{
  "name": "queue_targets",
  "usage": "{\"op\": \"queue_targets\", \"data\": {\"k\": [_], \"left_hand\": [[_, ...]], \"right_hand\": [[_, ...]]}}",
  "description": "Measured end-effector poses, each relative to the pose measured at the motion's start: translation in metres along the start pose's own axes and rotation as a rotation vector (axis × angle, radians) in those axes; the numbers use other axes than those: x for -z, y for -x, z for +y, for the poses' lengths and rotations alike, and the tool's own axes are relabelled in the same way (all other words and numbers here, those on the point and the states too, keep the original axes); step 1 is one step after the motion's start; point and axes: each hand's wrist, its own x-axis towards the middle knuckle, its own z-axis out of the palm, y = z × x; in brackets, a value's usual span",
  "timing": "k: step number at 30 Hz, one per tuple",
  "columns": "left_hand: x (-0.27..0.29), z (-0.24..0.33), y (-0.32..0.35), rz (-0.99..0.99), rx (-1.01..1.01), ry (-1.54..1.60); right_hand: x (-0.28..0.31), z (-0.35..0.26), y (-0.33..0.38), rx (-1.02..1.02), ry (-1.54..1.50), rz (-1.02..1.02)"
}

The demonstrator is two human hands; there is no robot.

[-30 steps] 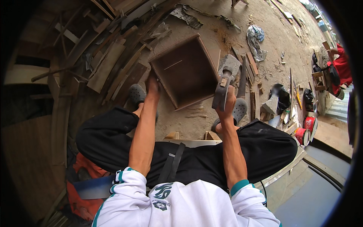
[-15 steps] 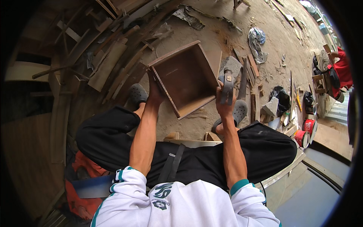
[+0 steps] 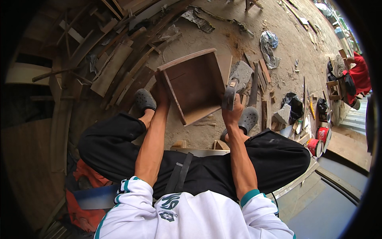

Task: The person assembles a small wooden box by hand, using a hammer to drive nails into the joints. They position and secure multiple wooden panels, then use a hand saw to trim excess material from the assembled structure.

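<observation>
An open-fronted brown wooden box [image 3: 195, 87], much like a small drawer, is held up between my knees, its hollow side toward me. My left hand [image 3: 162, 92] grips the box's left side; the fingers lie mostly behind the panel. Wrapped in my right hand [image 3: 234, 112] is a hammer [image 3: 230, 92], its dark metal head at the box's right edge. The right fingers are closed and partly covered by the hammer. Whether the hammer touches the box, I cannot tell.
Wooden boards [image 3: 113, 67] are piled at the left. Beyond my right foot lie a grey stone block [image 3: 241, 73], a saw blade [image 3: 254, 89] and a crumpled plastic bag [image 3: 269, 49]. Red cans [image 3: 315, 147] stand at the right. A person in red [image 3: 360, 73] is at the far right.
The box has tilted slightly, its far edge shifting to the right. My right hand and the hammer have moved a little left, and the hammer has turned.
</observation>
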Motion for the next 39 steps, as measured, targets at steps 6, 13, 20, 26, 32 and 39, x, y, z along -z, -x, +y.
{"op": "queue_targets", "data": {"k": [6, 13, 20, 26, 32, 39], "left_hand": [[-0.005, 0.011, -0.011, 0.215, -0.434, -0.256], [-0.004, 0.008, -0.019, 0.000, -0.277, 0.006], [-0.008, 0.039, 0.009, -0.193, -0.126, 0.159], [-0.001, 0.018, -0.004, -0.349, -0.004, 0.593], [0.022, 0.001, -0.024, -0.837, 0.071, 1.035], [0.025, 0.009, -0.015, -1.020, 0.217, 1.222]], "right_hand": [[-0.007, 0.007, 0.001, 0.031, 0.001, 0.180], [0.012, -0.030, -0.018, 0.211, -0.099, 0.191], [0.027, -0.035, -0.023, 0.242, -0.109, 0.192], [0.031, -0.039, -0.027, 0.268, -0.098, 0.163], [0.034, -0.039, -0.032, 0.247, -0.127, 0.116], [0.036, -0.040, -0.033, 0.290, -0.207, 0.046]]}}
